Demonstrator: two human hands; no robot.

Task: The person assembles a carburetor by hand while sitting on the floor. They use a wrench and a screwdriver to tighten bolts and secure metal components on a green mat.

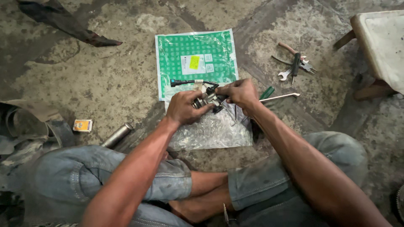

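Small metal part with black cable, above green-and-clear packet.

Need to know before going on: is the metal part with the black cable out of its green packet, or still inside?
Out. Both hands, left hand and right hand, hold the metal part above the flat green packet.

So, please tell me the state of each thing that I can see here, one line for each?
Left hand: closed around the metal part.
Right hand: pinching the same part from the other side.
Metal part: lifted above the floor, black cable attached.
Green packet: lying flat, under the cable end.
Clear plastic bag: crumpled on the floor.
Pliers and spanner: lying untouched.
Metal tube: lying on its side.
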